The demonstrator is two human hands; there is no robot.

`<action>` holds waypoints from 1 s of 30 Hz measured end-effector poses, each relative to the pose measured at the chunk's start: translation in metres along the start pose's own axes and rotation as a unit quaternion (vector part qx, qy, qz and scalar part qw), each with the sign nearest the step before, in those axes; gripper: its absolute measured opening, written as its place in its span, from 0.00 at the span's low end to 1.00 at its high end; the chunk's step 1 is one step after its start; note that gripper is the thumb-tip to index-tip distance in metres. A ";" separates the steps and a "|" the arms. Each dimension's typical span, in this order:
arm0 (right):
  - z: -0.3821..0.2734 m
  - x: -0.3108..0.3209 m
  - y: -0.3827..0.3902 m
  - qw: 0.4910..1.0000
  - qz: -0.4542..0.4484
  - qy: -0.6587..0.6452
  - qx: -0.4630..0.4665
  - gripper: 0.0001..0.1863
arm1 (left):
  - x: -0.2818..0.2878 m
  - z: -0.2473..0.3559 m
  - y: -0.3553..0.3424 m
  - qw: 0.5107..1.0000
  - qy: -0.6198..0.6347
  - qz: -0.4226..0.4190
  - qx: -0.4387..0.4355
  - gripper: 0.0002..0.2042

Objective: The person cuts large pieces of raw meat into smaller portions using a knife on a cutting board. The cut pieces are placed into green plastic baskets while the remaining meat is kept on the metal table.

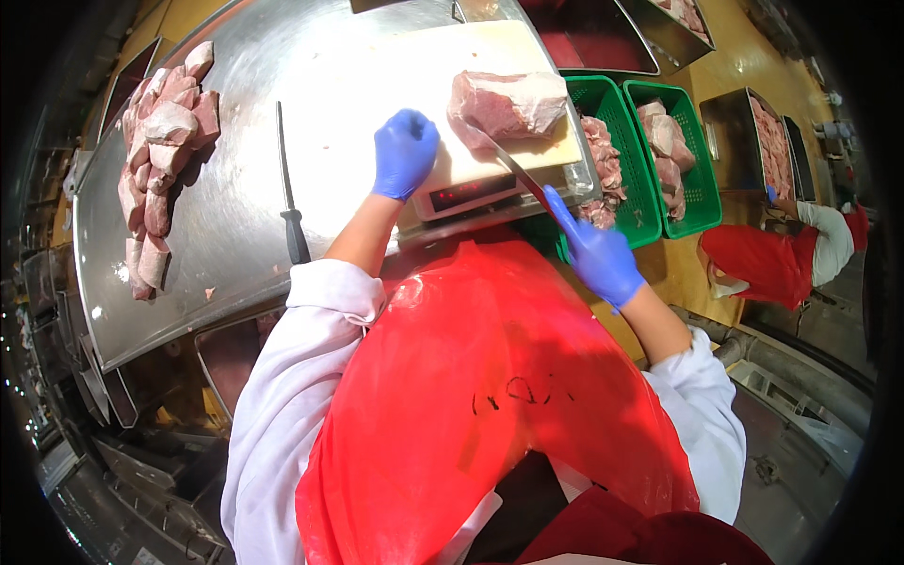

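Observation:
A large chunk of raw meat (508, 105) with a pale fat side lies on the white cutting board (367, 71). My right hand (603, 259), in a blue glove, grips a knife (527, 179), its index finger stretched along it. The blade points up and left, its tip at the meat's lower edge. Left of the meat and apart from it, my left hand (407, 153), also gloved in blue, is closed in a fist over the board. Nothing shows in that fist. Below the board sits a scale (471, 195) with a red lit display.
A sharpening steel (287, 184) with a black handle lies on the metal table (240, 207). Cut meat pieces (165, 151) are piled at the left. Green baskets (699, 212) holding meat stand at the right, with metal bins beyond. Another person in a red apron (763, 259) is far right.

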State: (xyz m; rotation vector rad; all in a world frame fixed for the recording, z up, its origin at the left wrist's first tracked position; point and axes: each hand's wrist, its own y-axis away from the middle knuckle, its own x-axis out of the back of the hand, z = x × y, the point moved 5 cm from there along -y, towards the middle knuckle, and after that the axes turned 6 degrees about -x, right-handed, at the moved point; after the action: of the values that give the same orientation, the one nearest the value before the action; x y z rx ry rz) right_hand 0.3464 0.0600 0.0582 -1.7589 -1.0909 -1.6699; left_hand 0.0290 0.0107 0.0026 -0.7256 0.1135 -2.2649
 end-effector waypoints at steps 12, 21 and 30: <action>-0.028 0.016 -0.082 0.962 0.214 -0.170 0.016 0.40 | -0.016 0.039 0.014 0.958 -0.069 -0.098 -0.260 0.07; -0.029 0.021 -0.022 0.996 -0.060 0.061 -0.021 0.48 | 0.016 0.003 -0.007 0.970 -0.013 -0.123 -0.209 0.05; -0.038 0.047 -0.017 0.927 0.108 -0.337 -0.126 0.41 | 0.055 0.004 -0.042 0.938 -0.094 -0.209 -0.259 0.07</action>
State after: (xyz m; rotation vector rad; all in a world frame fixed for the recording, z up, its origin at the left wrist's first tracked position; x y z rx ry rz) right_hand 0.3074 0.0499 0.1064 -2.6246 -0.9132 -1.1219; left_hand -0.0265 0.0038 0.0434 -1.3456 0.5217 -2.5760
